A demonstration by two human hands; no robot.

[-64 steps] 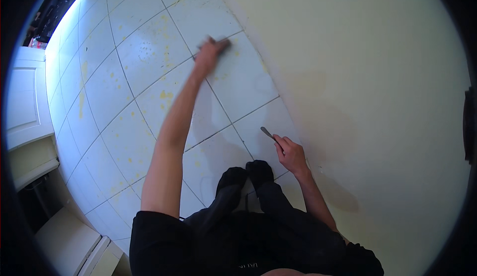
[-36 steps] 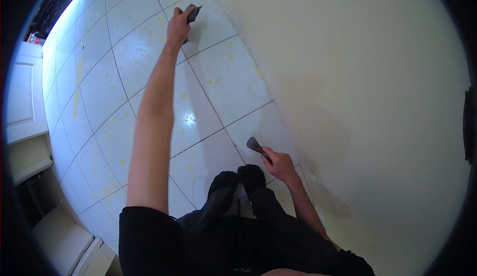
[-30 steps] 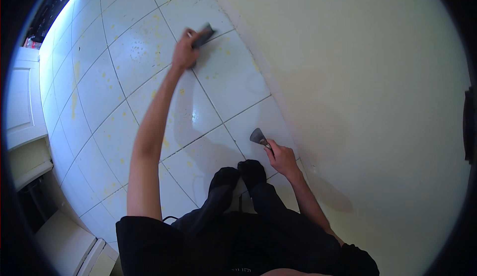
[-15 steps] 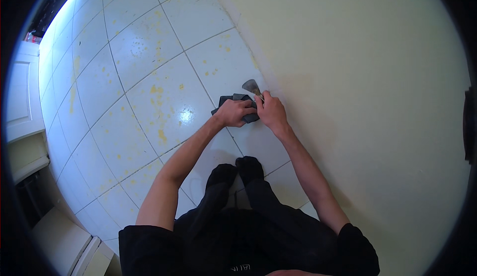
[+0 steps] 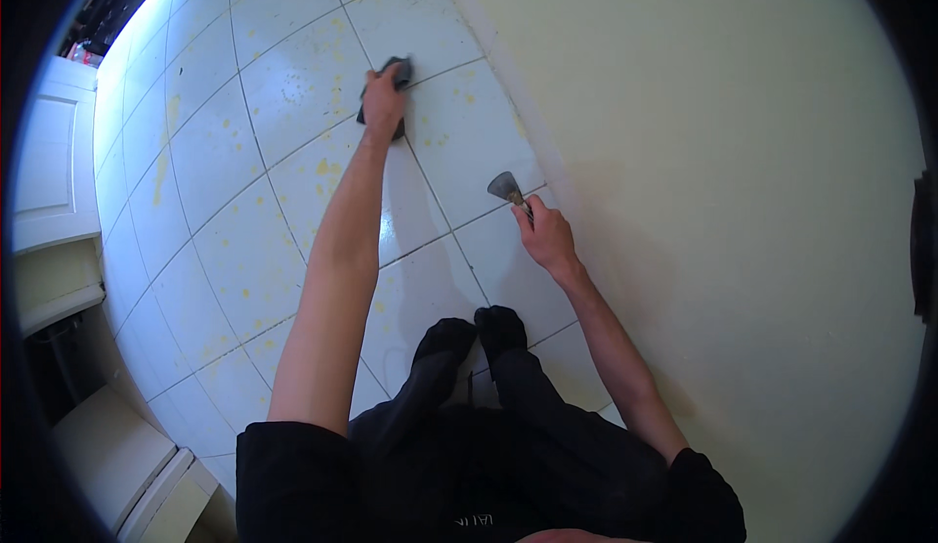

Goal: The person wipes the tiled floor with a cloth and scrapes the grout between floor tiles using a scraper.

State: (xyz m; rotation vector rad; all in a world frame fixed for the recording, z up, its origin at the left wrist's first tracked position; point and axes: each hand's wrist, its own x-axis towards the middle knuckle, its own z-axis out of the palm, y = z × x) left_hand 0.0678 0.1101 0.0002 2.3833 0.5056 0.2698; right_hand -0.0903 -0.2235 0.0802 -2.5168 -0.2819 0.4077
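- In the head view, locate the dark cloth (image 5: 402,78) under the left hand (image 5: 383,103), well forward on the tiled floor (image 5: 464,157), at a grout crossing near the pale wall (image 5: 743,201).
- Note, at the left hand: fingers curled over and clamped on the bunched cloth.
- Locate the scraper (image 5: 504,187) in the right hand (image 5: 547,235), nearer to the feet (image 5: 500,330) and close to the wall.
- Note, at the right hand: fingers closed around the scraper's handle.
- Contact between blade and tile: cannot tell.
- Step in hand, by judgement: wiping the tile with the cloth, with the scraper held ready.
- Requirement for the next move, by judgement: even downward pressure on the cloth, with the scraper clear of the wiping path, toward the yellow spots (image 5: 327,167).
- Scraper orientation: flared blade pointing forward and to the left; long axis oblique, running back and rightward into the fist.
- Cloth orientation: longer extent roughly fore-and-aft, with the far end leaning slightly right; exact axis uncertain because of folds and the covering hand.
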